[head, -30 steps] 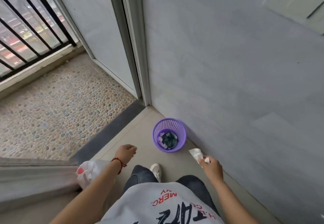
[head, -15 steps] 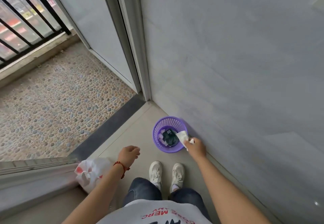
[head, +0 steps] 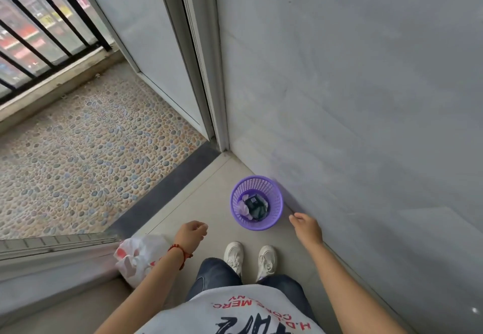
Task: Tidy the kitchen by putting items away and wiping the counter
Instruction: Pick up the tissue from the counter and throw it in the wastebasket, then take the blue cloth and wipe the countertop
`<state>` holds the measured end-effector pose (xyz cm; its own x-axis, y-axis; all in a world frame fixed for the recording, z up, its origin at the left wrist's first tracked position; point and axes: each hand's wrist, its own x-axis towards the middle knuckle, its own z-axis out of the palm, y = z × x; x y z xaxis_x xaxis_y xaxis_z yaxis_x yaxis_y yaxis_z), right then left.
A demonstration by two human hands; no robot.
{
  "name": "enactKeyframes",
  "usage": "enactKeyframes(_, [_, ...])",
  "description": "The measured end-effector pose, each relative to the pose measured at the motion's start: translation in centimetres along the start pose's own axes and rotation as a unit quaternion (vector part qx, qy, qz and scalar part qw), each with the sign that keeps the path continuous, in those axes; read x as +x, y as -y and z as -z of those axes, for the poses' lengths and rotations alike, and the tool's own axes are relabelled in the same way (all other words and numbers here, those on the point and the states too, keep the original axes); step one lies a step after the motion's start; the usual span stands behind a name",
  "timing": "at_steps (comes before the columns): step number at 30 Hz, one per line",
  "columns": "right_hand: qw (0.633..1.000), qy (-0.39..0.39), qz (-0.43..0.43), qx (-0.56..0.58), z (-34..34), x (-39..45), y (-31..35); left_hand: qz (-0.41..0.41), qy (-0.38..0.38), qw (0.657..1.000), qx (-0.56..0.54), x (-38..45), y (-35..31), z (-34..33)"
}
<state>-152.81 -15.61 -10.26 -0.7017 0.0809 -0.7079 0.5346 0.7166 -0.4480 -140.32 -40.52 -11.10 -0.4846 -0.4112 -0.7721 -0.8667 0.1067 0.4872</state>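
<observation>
Beside the wall, upright purple wastebasket (head: 257, 222), mouth upward.

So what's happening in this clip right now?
A person stands over a small purple wastebasket set on the floor against the wall. The right hand hangs empty beside its rim; the left hand is loosely curled and also empty. Crumpled white paper and dark trash lie in the basket. A white plastic bag sits on the floor to the left.

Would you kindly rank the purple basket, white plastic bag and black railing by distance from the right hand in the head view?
From the right hand:
1. Purple mesh plastic basket, just left of it.
2. White plastic bag, far left on the floor.
3. Black metal railing, top left, beyond the balcony.
</observation>
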Motion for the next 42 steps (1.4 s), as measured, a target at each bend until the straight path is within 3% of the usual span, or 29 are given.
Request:
enactKeyframes(10, [0.988,0.094,0.084,-0.089,1.1,1.3,-0.8,0.066,-0.093,0.982,-0.153,-3.4,3.8,-0.1])
enactKeyframes(14, [0.963,0.156,0.138,-0.171,1.2,3.3,-0.1,0.112,-0.165,0.95,-0.239,-6.6,7.0,-2.7])
enactKeyframes(18, [0.924,0.219,0.191,-0.247,0.5,4.0,1.2,0.158,-0.251,0.884,-0.362,-10.7,9.9,-6.7])
enactKeyframes(24, [0.819,0.305,0.289,-0.391,-2.5,1.7,1.6,0.236,-0.322,0.738,-0.544,-19.7,15.6,-16.6])
enactKeyframes(30, [0.682,0.372,0.37,-0.51,-7.4,-4.7,-1.5,0.316,-0.392,0.543,-0.672,-28.3,19.3,-29.0])
enactKeyframes(35, [0.553,0.406,0.416,-0.597,-12.1,-9.4,-7.3,0.354,-0.422,0.386,-0.74,-33.9,20.2,-39.9])
enactKeyframes(42, [0.459,0.454,0.431,-0.63,-14.1,-20.0,-19.5,0.366,-0.446,0.192,-0.794,-40.9,21.7,-52.8])
